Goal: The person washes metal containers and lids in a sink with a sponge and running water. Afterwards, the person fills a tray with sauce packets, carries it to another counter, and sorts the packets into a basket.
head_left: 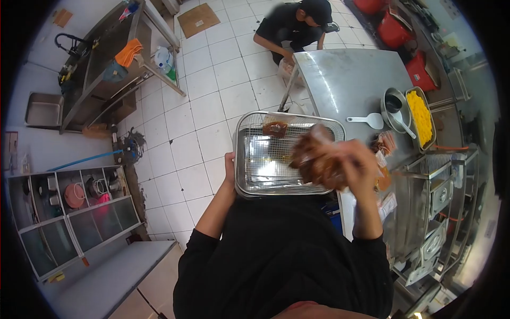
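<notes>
My left hand (pixel 229 166) grips the left side of a metal pan (pixel 241 192), held in front of my body. A wire mesh basket (pixel 305 118) sits in the pan, and a small packet of brown food (pixel 274 129) lies at its far side. My right hand (pixel 358 162) is closed on a clear plastic bag of brown food (pixel 319 162), slightly blurred, over the basket's right part. What exactly the bag contains I cannot make out.
A steel table (pixel 345 74) stands ahead, bearing a white spoon (pixel 366 120), a metal bowl (pixel 389 93) and a tray of yellow food (pixel 419 118). Beyond it a person (pixel 292 29) crouches. More packets (pixel 383 175) lie at my right; a sink counter (pixel 101 64) is at left.
</notes>
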A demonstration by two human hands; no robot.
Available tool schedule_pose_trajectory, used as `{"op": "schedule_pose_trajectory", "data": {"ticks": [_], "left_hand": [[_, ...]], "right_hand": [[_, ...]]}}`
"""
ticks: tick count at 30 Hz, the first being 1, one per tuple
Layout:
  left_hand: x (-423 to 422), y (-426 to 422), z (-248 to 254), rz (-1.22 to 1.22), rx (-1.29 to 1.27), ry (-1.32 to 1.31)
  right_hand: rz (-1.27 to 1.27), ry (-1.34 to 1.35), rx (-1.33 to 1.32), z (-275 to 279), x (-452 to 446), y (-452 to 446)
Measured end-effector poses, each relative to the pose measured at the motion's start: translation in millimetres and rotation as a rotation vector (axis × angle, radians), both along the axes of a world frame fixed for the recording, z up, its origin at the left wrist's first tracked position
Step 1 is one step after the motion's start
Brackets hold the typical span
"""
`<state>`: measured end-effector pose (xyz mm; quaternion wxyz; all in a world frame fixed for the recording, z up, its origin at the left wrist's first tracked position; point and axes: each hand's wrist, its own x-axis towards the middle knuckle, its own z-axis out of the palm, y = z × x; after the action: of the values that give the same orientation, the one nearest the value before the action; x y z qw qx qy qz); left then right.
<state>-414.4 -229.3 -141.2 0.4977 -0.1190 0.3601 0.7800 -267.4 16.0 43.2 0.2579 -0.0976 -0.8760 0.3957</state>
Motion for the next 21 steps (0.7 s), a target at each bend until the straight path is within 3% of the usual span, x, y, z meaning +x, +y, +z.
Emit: {"op": "schedule_pose_trajectory", "data": {"ticks": [2,3,5,7,10,12,14,16,17,19,21], "left_hand": [[-3.7,-22.7,-31.9,-0.032,-0.038,0.031],[-3.1,-30.1,-39.0,-0.027,-0.039,0.035],[-0.4,-41.5,-45.6,0.074,0.127,0.076],[-0.8,-46.2,-35.9,0.126,0.045,0.065],[-3.0,-53.6,-29.5,0.22,-0.092,0.041],[-4.0,-61.2,-32.6,0.246,-0.096,0.041],[-6.4,-66.6,-36.1,0.256,-0.078,0.045],[-6.2,-72.6,-37.7,0.259,-0.071,0.045],[-5.8,-75.3,-38.6,0.253,-0.071,0.048],[-5.1,-76.5,-40.0,0.241,-0.057,0.045],[-4.4,-75.3,-41.3,0.223,-0.038,0.043]], "right_hand": [[-0.192,-0.057,-0.018,13.0,0.9,19.6],[-0.249,-0.022,0.086,2.7,0.8,37.1],[-0.324,0.017,-0.056,-25.5,-3.2,68.0],[-0.346,0.031,-0.052,-60.6,-8.1,99.7],[-0.332,-0.088,0.151,-123.8,-7.2,137.6],[-0.418,-0.37,0.354,-154.9,-5.8,145.5],[-0.415,-0.331,0.329,-166.7,-2.9,153.2],[-0.513,-0.596,0.277,-156.1,-5.6,145.5],[-0.513,-0.6,0.27,-150.7,-5.8,137.6],[-0.611,-0.842,0.774,-127.8,-11.0,112.6],[-0.582,-0.726,0.826,-96.4,-24.3,83.9]]}}
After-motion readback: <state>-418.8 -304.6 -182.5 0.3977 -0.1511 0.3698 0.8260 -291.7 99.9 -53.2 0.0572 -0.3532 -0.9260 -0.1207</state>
